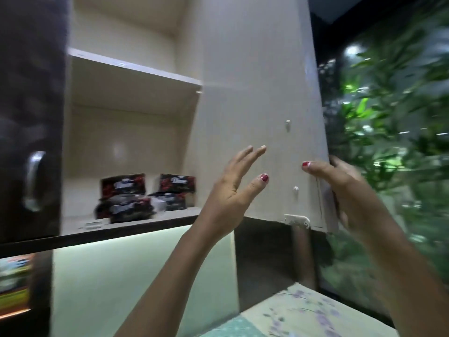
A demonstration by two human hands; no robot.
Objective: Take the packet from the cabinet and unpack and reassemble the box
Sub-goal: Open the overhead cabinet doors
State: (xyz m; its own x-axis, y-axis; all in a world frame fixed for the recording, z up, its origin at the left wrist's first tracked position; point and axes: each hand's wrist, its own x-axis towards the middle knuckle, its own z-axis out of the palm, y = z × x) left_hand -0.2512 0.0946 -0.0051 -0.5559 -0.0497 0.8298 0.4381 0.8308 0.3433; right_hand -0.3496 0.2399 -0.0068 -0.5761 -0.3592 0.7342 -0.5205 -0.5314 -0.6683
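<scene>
- At nine o'clock the dark cabinet door (29,117) with its metal handle (35,181) is shut, so that side of the cabinet plays no part.
- Just right of it the cabinet (131,132) stands open. The upper shelf (133,66) shows nothing on its visible edge; the lower shelf (136,221), toward eight o'clock, carries the packets (143,194).
- The packets are dark with red and white print, some propped upright at the back and others lying in front, near the shelf's front edge where a reach would meet them. Blur makes the print unreadable, and I cannot count them surely.
- At the centre the left hand (233,190) is raised with fingers spread and empty, touching nothing I can make out; judging by its tilt toward the opening, it is readying to go in for a packet.
- To its right the light door panel (257,105) is swung outward, clearing the way to the shelves.
- At four o'clock the right hand (340,188) wraps the door's outer edge, thumb on the inner face and fingers behind, probably to hold it open.
- At five o'clock lies a patterned cloth (313,314); green foliage (393,117) fills the right.
</scene>
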